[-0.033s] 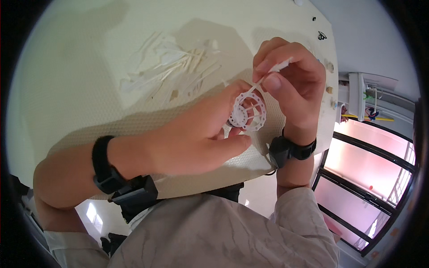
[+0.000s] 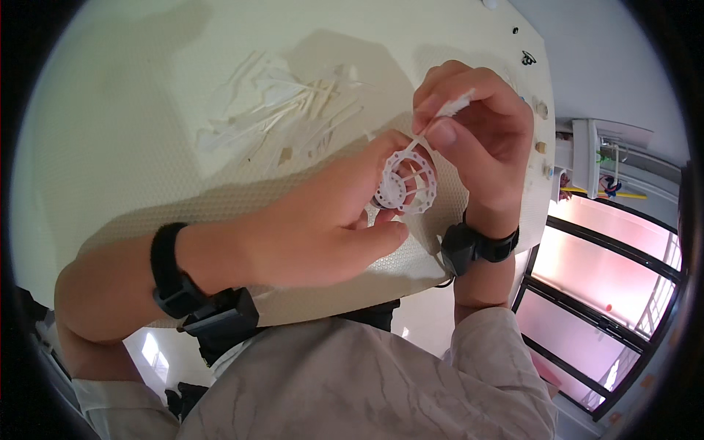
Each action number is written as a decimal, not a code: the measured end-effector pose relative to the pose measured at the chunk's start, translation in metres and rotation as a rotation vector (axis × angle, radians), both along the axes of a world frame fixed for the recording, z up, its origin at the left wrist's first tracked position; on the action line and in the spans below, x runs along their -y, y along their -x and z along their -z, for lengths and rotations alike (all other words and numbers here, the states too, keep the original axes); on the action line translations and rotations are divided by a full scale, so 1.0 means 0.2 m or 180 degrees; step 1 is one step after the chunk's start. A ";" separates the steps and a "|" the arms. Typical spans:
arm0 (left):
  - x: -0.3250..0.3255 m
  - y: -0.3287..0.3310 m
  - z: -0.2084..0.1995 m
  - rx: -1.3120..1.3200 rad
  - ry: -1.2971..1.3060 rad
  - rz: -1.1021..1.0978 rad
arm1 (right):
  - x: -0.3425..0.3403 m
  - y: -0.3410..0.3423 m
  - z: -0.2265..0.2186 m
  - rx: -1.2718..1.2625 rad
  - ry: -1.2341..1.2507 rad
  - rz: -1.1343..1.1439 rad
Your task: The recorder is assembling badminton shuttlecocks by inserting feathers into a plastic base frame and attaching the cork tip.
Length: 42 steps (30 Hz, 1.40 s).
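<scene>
My left hand [image 2: 323,216] is closed around a small white openwork frame [image 2: 393,192], which has a ring pierced with holes, thin ribs and a smaller perforated disc. Its fingers curl behind the frame and are partly hidden. Just above and to the right, my right hand [image 2: 493,136] pinches a thin white strip [image 2: 457,104] between thumb and fingers. The strip's lower end reaches down to the frame's upper rim, while its wider, ragged-looking end sticks out above the thumb. Whether strip and frame are joined, I cannot tell.
A loose pile of thin white and cream strips [image 2: 308,110] lies on the pale textured table [image 2: 132,139] beyond my left hand. Small black pieces [image 2: 528,59] and several little blocks [image 2: 540,147] sit near the table's right edge. Black-framed window panes [image 2: 594,257] stand farther right.
My right hand has shifted very slightly left, and the strip's free end has moved a little left and up with it. My left hand and the frame are almost still.
</scene>
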State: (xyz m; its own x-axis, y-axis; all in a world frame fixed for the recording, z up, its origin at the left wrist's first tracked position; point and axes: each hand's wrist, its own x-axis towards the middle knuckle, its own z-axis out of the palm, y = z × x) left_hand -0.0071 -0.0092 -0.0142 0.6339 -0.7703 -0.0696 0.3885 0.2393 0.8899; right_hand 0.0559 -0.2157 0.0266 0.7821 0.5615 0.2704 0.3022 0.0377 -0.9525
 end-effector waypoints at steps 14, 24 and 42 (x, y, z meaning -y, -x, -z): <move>-0.01 0.00 -0.01 -0.0065 0.0082 -0.0102 | -0.02 0.00 0.03 0.0422 -0.0652 0.0350; -0.03 -0.02 -0.04 0.0366 -0.0225 0.0011 | -0.08 0.05 -0.02 0.0507 -0.0156 0.0331; -0.04 -0.01 -0.06 0.0081 -0.0127 0.0128 | -0.07 0.07 -0.04 0.0874 0.0125 0.0226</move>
